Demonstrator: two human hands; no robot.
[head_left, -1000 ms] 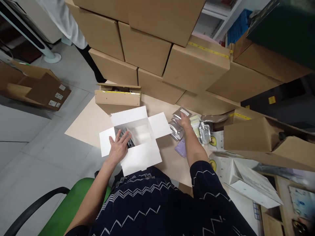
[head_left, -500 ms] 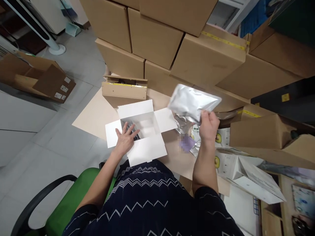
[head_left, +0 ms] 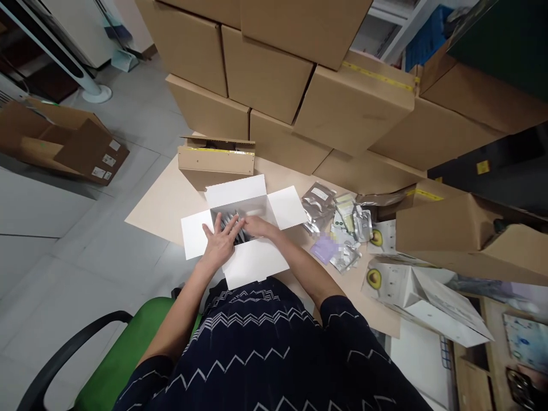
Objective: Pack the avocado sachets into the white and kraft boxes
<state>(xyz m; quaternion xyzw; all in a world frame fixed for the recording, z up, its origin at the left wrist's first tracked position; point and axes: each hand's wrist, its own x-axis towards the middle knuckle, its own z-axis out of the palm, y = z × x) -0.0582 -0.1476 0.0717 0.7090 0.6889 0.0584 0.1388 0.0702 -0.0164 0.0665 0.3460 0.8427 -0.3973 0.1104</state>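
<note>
An open white carton [head_left: 256,265] with its flaps folded out sits on the table in front of me. My left hand [head_left: 220,245] reaches over its left side, fingers spread against several silver pouches [head_left: 228,219] standing inside. From the right, my right hand [head_left: 257,226] dips into the carton beside those pouches. Its fingers are closed at the edge of a silver foil pouch, which is mostly hidden by the hand and the carton walls.
Right of the carton lie a silver pouch [head_left: 319,205], small sachets [head_left: 345,212] and a purple packet [head_left: 324,249]. A narrow cardboard box [head_left: 216,162] stands behind the carton. Stacked cardboard boxes [head_left: 268,74] wall off the back. An avocado-printed box [head_left: 385,279] is at right; a green chair [head_left: 128,348] at left.
My right hand has swung left and down with the silver foil pouch, from above the sachets into the white carton. My left hand has stayed at the carton's left side.
</note>
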